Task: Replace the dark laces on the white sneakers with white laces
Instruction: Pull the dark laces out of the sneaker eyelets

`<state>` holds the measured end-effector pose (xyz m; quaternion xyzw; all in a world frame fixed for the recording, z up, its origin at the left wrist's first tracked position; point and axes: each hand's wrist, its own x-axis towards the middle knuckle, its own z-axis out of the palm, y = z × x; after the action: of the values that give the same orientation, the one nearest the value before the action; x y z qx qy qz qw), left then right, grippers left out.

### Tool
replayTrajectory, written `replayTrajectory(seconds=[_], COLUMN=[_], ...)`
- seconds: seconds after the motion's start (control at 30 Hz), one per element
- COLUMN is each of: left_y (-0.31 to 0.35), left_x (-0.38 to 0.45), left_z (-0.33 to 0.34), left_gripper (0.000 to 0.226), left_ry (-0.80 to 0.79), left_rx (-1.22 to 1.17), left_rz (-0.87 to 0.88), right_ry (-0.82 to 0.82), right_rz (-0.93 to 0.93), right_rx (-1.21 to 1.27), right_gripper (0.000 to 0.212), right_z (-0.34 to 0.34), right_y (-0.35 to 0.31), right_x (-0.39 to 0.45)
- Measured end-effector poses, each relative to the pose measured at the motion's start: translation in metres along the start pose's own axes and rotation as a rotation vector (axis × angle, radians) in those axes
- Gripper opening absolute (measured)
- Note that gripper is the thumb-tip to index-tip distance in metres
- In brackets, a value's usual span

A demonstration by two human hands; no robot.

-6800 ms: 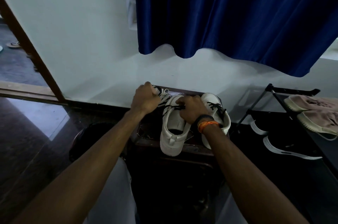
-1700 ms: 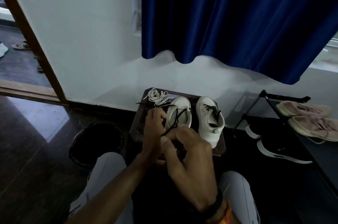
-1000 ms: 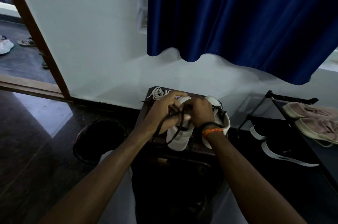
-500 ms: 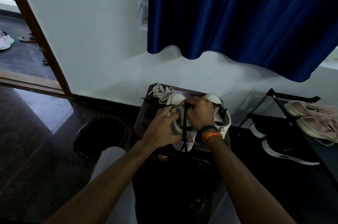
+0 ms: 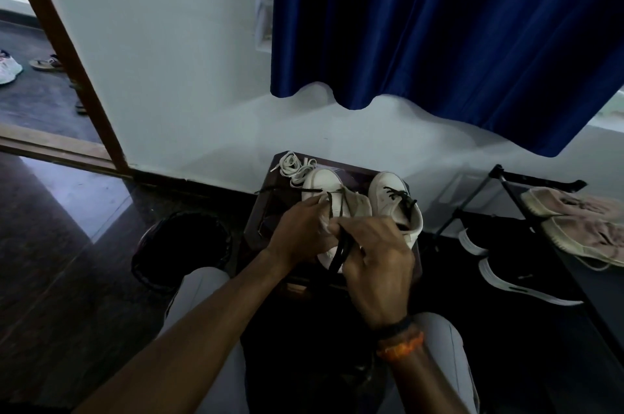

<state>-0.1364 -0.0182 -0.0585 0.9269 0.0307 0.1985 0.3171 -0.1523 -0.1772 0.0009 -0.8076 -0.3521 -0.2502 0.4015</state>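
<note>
Holding the left white sneaker [image 5: 324, 190] at its middle, the left hand [image 5: 300, 234] has its fingers curled over the upper of the shoe. The right hand [image 5: 374, 265] is close beside it, nearly touching, and its fingertips pinch the dark lace [image 5: 341, 249], which hangs down in a loop between the two hands. Another part of this lace runs from the fingers of the left hand up and then to the left, over the toe area of the shoe and across the small dark wooden table [image 5: 266, 211].

This sneaker lies with its long axis going away from the person: the toe points to the wall, beyond the hands, and the heel is under the hands, on the person's side. Its tongue [image 5: 354, 207] stands up loose just above the right hand.

The right white sneaker [image 5: 391, 200] stands to the right of both hands, parallel to the first one, toe also to the wall. Its own dark lace [image 5: 401, 199] is still threaded in it.

The white laces [image 5: 297, 167] lie in a loose bundle on the far left corner of the table, beyond the left hand, just beside the toe of the left sneaker.

The right wrist carries a black band and an orange band [image 5: 400, 347]. To the left of the left hand a dark round bin [image 5: 182, 244] stands on the floor. Far to the right of the right hand a shoe rack [image 5: 526, 207] holds a pinkish pair of shoes [image 5: 574, 221], and a black pair with white soles [image 5: 520, 275] is below. A blue curtain [image 5: 439, 25] hangs over the wall beyond the hands.
</note>
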Motion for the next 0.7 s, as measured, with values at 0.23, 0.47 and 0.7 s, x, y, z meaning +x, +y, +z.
replayTrajectory(seconds=[0.23,0.47,0.7], left_y=[-0.005,0.008,0.007], left_x=[0.003,0.007,0.045], left_z=[0.004,0.006,-0.024], left_gripper=[0.056,0.057,0.051], left_ry=[-0.003,0.118,0.046], left_rx=[0.000,0.107,-0.202], left_rz=[-0.073,-0.175,-0.233], right_ry=[0.049,-0.151,-0.300], right_rz=[0.014,0.143,0.317], right_rx=[0.137,0.287,0.106], right_gripper=[0.018,0.030,0.057], right_z=[-0.002,-0.003,0.018], right_y=[0.003,0.022,0.068], right_x=[-0.027,-0.002,0.050])
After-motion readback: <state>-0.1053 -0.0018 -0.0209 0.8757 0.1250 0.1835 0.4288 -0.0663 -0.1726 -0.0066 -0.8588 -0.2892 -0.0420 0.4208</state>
